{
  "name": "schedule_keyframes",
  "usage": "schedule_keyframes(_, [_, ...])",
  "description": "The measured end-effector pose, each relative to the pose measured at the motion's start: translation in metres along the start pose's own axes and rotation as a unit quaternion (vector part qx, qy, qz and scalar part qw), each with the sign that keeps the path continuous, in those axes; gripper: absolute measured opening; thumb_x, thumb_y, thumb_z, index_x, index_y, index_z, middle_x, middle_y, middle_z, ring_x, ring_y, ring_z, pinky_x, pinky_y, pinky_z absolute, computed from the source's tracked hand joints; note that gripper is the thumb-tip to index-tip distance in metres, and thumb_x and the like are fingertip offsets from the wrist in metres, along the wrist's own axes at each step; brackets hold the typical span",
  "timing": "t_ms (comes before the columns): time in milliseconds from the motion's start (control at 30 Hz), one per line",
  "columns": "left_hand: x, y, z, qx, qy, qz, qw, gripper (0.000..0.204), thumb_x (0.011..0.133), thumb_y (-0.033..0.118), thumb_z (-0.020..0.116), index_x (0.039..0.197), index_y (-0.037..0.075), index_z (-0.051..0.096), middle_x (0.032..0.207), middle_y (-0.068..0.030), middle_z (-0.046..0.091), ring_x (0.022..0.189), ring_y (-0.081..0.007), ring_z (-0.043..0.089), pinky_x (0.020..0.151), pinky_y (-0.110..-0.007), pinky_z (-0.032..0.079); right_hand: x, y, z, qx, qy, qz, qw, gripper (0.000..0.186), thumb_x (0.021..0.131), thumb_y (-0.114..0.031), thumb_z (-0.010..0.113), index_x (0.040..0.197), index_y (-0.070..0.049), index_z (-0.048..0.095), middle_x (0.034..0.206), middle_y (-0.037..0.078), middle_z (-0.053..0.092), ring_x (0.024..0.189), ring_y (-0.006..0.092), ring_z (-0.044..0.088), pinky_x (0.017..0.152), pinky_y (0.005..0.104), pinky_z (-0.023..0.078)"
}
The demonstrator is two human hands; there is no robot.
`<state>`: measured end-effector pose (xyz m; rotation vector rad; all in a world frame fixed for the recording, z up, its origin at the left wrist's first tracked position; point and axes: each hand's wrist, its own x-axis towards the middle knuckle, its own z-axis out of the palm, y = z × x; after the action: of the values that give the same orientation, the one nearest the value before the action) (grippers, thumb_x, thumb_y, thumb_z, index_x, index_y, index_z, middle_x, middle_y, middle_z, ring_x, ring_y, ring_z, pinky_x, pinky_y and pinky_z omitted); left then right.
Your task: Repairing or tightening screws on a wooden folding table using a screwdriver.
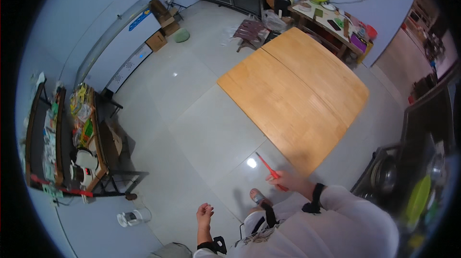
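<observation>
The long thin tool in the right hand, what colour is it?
The long thin tool is mostly red; the head view shows it best.

red screwdriver (268, 167) in right grip (284, 180) near wooden table (300, 95), left grip (205, 211) loose above pale floor tiles (192, 162)

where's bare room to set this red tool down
The wooden table is bare right across, beyond the right hand holding the red tool. Bare floor lies between that table and the left shelves. Crowded: those shelves and the white side table beyond the wooden one.
</observation>
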<state>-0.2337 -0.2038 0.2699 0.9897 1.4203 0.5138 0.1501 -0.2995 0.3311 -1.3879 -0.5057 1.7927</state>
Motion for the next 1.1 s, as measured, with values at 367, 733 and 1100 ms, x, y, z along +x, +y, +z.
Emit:
schedule_keyframes(367, [0.110, 0.121, -0.069, -0.032, 0.027, 0.007, 0.999, 0.030, 0.079, 0.014, 0.058, 0.105, 0.002, 0.048, 0.093, -0.0084, 0.056, 0.085, -0.0189, 0.056, 0.071, -0.030, 0.047, 0.099, -0.041, 0.038, 0.084, 0.093, -0.039, 0.991, 0.018, 0.075, -0.018, 0.058, 0.082, -0.001, 0.059, 0.055, 0.005, 0.049, 0.047, 0.0131, 0.048, 0.043, 0.0255, 0.038])
schedule_keyframes(733, [0.316, 0.345, 0.017, 0.104, -0.188, 0.056, 0.975, 0.037, 0.082, 0.020, 0.057, 0.110, -0.002, 0.045, 0.102, -0.0105, 0.054, 0.093, -0.0205, 0.053, 0.078, -0.032, 0.045, 0.298, -0.129, -0.005, 0.357, 0.149, -0.097, 0.917, 0.017, 0.075, -0.017, 0.061, 0.082, -0.002, 0.057, 0.065, 0.005, 0.054, 0.054, 0.0152, 0.052, 0.047, 0.0275, 0.043])
schedule_keyframes(1100, [0.542, 0.503, 0.101, 0.204, -0.234, 0.015, 0.951, 0.031, 0.081, 0.016, 0.055, 0.106, -0.001, 0.046, 0.100, -0.0119, 0.053, 0.090, -0.0217, 0.054, 0.077, -0.031, 0.045, 0.339, -0.223, -0.076, 0.436, 0.317, -0.092, 0.837, 0.018, 0.074, -0.002, 0.052, 0.091, 0.002, 0.058, 0.070, 0.008, 0.054, 0.053, 0.0143, 0.050, 0.046, 0.0247, 0.042])
